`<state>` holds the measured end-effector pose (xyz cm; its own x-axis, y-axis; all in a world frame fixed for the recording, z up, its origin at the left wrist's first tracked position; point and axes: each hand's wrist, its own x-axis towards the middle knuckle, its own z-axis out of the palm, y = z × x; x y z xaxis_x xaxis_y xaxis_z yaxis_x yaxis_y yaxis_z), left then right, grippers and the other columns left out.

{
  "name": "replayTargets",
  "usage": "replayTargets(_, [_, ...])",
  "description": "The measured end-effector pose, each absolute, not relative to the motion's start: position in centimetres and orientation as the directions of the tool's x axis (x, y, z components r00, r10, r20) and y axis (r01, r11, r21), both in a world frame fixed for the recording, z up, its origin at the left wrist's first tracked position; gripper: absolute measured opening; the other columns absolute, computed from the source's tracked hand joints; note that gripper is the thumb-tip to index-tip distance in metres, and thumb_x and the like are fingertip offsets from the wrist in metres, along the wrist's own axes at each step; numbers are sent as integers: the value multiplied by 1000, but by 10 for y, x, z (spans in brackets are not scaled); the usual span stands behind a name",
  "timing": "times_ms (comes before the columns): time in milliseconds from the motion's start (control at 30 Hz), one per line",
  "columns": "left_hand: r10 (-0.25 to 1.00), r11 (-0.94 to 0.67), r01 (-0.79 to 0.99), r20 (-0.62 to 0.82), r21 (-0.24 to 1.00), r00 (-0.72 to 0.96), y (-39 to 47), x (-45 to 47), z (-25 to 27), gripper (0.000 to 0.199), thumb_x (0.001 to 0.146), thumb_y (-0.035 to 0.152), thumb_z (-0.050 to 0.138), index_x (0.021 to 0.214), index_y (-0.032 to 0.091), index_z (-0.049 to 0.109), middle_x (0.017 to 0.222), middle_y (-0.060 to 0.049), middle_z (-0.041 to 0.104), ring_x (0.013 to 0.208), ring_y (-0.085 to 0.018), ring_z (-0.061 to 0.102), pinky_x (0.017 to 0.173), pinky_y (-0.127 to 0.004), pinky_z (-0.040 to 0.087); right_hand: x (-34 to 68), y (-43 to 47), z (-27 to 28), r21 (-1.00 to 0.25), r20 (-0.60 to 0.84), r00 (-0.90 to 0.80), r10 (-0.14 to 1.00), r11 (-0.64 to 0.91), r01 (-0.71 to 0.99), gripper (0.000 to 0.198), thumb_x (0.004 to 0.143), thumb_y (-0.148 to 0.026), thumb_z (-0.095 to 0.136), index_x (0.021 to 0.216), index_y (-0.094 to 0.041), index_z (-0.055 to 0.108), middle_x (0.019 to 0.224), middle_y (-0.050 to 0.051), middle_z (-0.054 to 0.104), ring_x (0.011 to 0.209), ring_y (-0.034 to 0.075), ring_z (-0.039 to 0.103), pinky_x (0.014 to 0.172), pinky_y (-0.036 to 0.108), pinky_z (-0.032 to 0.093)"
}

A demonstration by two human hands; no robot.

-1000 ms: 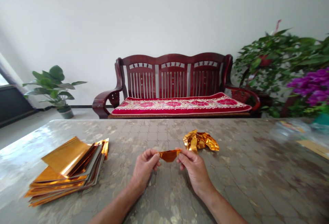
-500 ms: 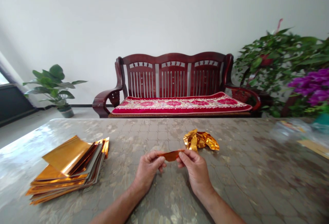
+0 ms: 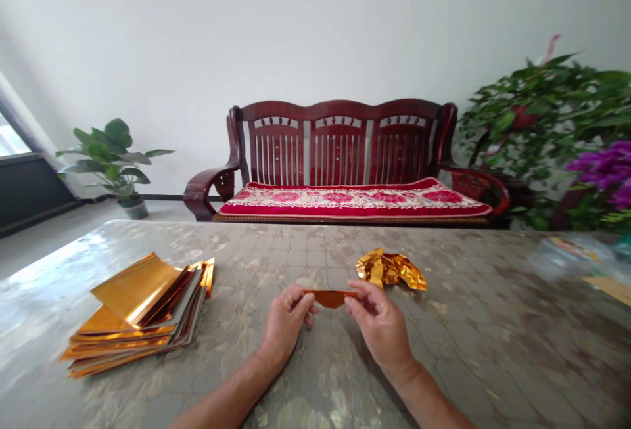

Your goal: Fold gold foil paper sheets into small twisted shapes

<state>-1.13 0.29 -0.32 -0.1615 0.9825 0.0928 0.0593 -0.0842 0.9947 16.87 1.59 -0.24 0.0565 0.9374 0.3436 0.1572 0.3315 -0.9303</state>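
A small folded piece of orange-gold foil paper [image 3: 330, 299] stretches between my two hands above the table. Its upper edge is straight and its lower edge narrows, boat-like. My left hand [image 3: 287, 316] pinches the left end between thumb and fingers. At the other end, my right hand [image 3: 378, 320] grips the tip between thumb and forefinger. Just beyond my right hand lies a crumpled heap of shiny gold foil [image 3: 392, 269]. To the left rests an uneven stack of gold foil sheets [image 3: 133, 314], some showing grey undersides.
The table [image 3: 276, 376] has a glossy patterned cover. A clear plastic bag [image 3: 574, 255] and a tan card [image 3: 611, 290] lie at its right. Behind stands a dark red wooden bench [image 3: 340, 146] with a red floral cushion [image 3: 355, 199]. Plants [image 3: 111, 156] stand on both sides.
The fingers of my right hand have shifted outward along the foil's right end, baring more of it. The view has turned slightly left.
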Motion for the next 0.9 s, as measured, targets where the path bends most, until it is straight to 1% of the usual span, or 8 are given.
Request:
replayTargets(133, [971,-115,13,115,993,-208,4,-11,-6,23,73,33,67,87,14,70,64,-1,68,51,-13,60,51,-22,48,175,16,-5,-791,515,-78,854,508,342,13,85,-27,62,96,-24,69,84,3,71,70,17,63,69,28,50])
replayTargets(233, [956,-177,-19,167,984,-240,5,-13,-11,29,72,28,70,98,17,66,73,-1,69,62,-15,65,51,-22,50,176,16,-4,-708,570,-184,801,592,384,9,87,-23,59,85,-24,68,80,3,68,71,17,62,69,28,48])
replayTargets(300, [950,-224,24,224,974,-219,4,-16,-14,26,75,26,69,100,18,65,77,-1,68,65,-16,66,53,-22,51,176,16,-3,-684,578,-224,785,615,392,12,88,-22,58,81,-24,68,76,2,65,71,18,62,69,28,47])
replayTargets(433, [935,-330,244,352,912,-51,1,-26,-12,7,86,23,60,89,19,63,76,0,65,62,-13,63,60,-23,50,176,16,-2,-682,566,-228,792,605,411,11,89,-23,58,85,-24,68,78,3,66,73,18,62,70,29,47])
replayTargets(567, [892,-444,391,439,806,108,-2,-32,-5,12,91,20,53,84,19,62,78,0,62,62,-10,59,63,-21,47,179,18,-5,-678,548,-244,800,595,431,10,89,-20,58,89,-23,67,82,2,67,76,17,63,72,28,48])
replayTargets(667, [875,-480,426,450,767,176,-1,-33,-3,15,92,17,51,83,19,62,79,0,60,64,-10,58,65,-20,46,181,21,-8,-671,545,-266,795,604,431,12,89,-18,57,91,-23,68,84,2,68,78,17,63,73,28,48])
replayTargets(800, [882,-471,426,430,773,193,3,-36,-6,12,91,14,53,87,19,63,76,1,61,67,-10,59,66,-20,45,183,23,-9,-671,542,-313,779,626,396,16,89,-16,56,92,-23,69,82,1,66,79,16,63,73,27,47])
replayTargets(900, [882,-471,427,417,772,219,6,-38,-9,11,90,13,54,89,19,64,78,1,61,69,-11,59,68,-20,45,183,23,-8,-689,495,-353,794,607,397,16,86,-13,57,90,-24,69,81,0,66,77,15,63,72,25,47])
